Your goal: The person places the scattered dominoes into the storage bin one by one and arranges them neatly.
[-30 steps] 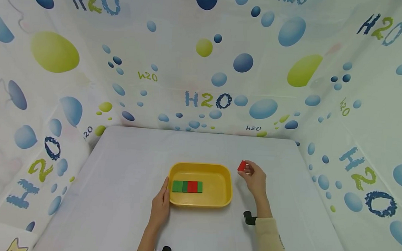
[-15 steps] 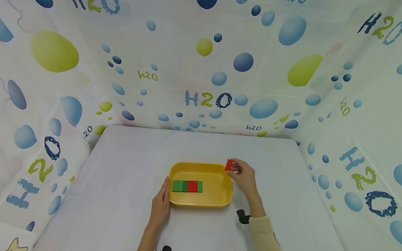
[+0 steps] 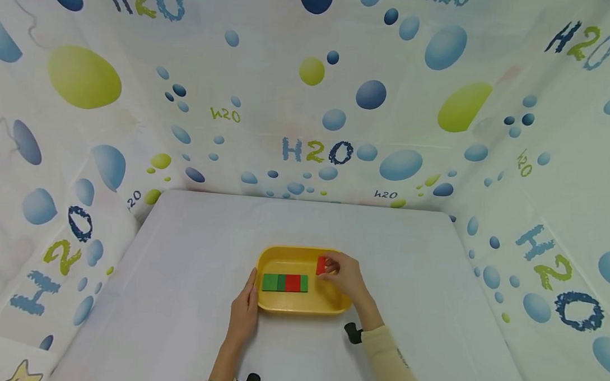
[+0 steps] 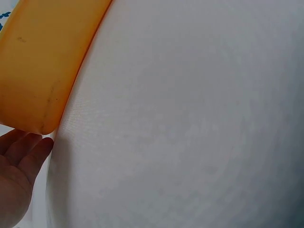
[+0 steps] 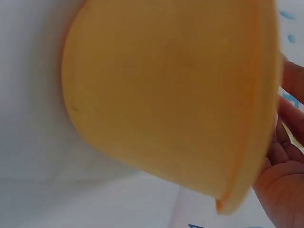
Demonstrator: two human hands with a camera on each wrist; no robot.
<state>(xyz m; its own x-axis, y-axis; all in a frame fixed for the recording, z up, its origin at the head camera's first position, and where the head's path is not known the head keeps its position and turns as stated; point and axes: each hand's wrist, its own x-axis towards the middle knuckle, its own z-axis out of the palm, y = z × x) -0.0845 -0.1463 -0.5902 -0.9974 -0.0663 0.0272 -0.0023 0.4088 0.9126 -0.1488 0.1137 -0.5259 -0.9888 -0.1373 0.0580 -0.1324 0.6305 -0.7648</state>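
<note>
A yellow tray [image 3: 280, 308] stands on the white table in the head view. Inside it lies a row of flat green blocks [image 3: 270, 282] with a red block [image 3: 293, 283] among them. My left hand [image 3: 244, 312] rests along the tray's left side, fingers straight; the left wrist view shows its fingertips [image 4: 35, 154] at the tray's wall. Over the right part of the tray, my right hand [image 3: 344, 275] pinches a small red block [image 3: 321, 265] between thumb and fingers. In the right wrist view the tray's wall [image 5: 166, 95] hides that block and part of the hand.
The white table [image 3: 192, 254] stretches out around the tray. A white cloth [image 3: 269, 71] with blue and green spots and H2O lettering hangs behind it and at both sides. Black wrist straps [image 3: 352, 333] sit at both sleeves.
My right hand has moved left with the red block, from beside the tray across its right rim to over its inside. My left hand stays at the tray's left side.
</note>
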